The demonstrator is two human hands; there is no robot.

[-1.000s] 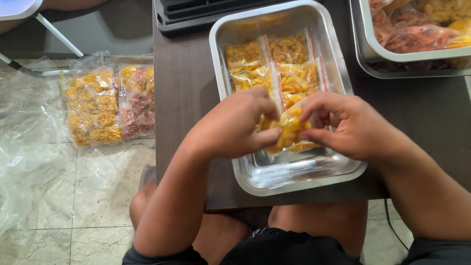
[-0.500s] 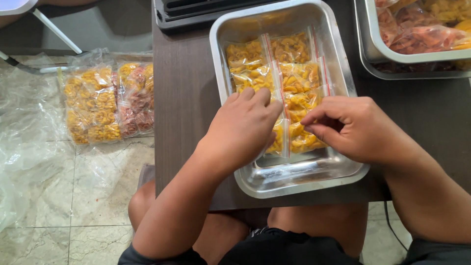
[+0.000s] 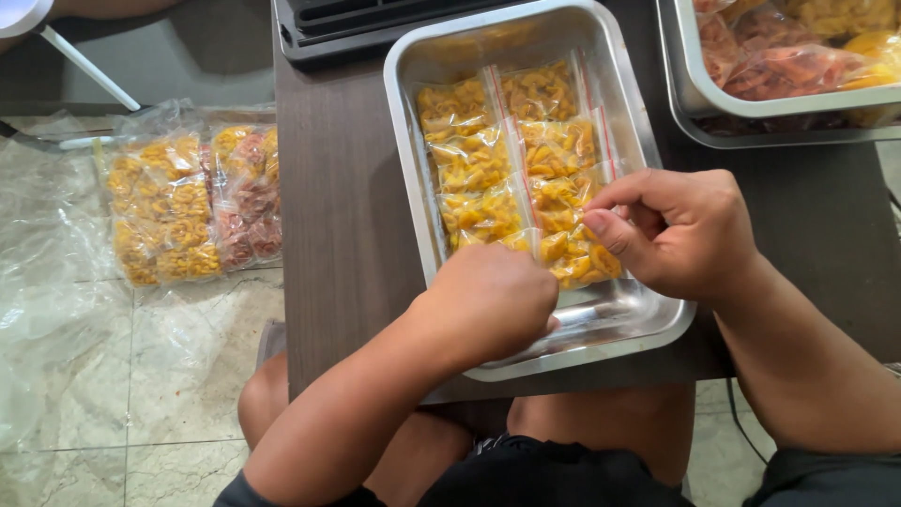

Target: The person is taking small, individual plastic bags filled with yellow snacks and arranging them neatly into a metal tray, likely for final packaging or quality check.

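I see both hands working in the steel tray [image 3: 413, 141] at the centre of the frame, which sits on a dark brown table [image 3: 347, 235]. The tray holds small clear bags of yellow snack pieces laid in two columns, their sealed edges overlapping like tiles. My left hand [image 3: 488, 305], lower centre, is curled into a loose fist over the near end of the left column, knuckles up; its fingertips are tucked under, so I cannot tell whether they pinch a bag or only press on it. My right hand [image 3: 680, 230], right of centre, has its fingers bent inward and the thumb laid along them, closed narrowly on the edge of the nearest snack bag [image 3: 577, 258] in the right column. That bag lies at the lower end of the filled part of the tray, between the two hands, with bare steel just below it.

At the upper right of the frame a second steel tray [image 3: 685, 84] holds bags of orange-red and yellow snacks. A black ridged appliance [image 3: 375, 23] sits at the top edge behind the first tray. At the left, on the tiled floor [image 3: 188, 376], lie larger packed bags [image 3: 192, 202] of yellow and reddish snacks on crumpled clear plastic sheeting [image 3: 47, 282].
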